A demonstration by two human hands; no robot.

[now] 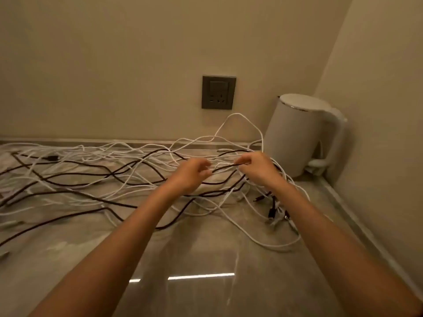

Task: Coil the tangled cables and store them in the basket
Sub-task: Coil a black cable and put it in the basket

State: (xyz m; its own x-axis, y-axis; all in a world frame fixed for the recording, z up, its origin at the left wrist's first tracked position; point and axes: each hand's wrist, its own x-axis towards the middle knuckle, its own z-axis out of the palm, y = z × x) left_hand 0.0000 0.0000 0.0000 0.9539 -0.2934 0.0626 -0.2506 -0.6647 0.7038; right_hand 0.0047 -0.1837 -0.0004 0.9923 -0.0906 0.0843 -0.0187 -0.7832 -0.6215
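- A glossy grey-beige countertop (206,259) with a marble pattern fills the near part; 2 bright strips of light are reflected on it.
- 2 bare forearms reach forward over it from the lower edge.
- Thin white cables (91,154) and thin dark cables (68,193) lie on the countertop, crossed over each other in 1 loose tangle. It spreads from the left edge across to the right side.
- A small cluster of dark connectors (273,210) lies just beside the right forearm, on its right.
- The left hand (192,172) is over the middle of the tangle, fingers curled toward the other hand. A dark strand reaches its fingertips, but this part is blurred and I cannot tell if the hand really grips it.
- The right hand (257,168) is near it, and its thumb and forefinger pinch 1 of the dark cables, which is raised a little between the 2 hands.
- Behind the hands, 1 white loop stands up in front of the beige wall (114,65).
- A white plastic electric kettle (302,136) stands upright in the far right corner, and white strands pass just beside its base.
- A dark grey square wall socket (218,92) sits on the wall above the tangle.
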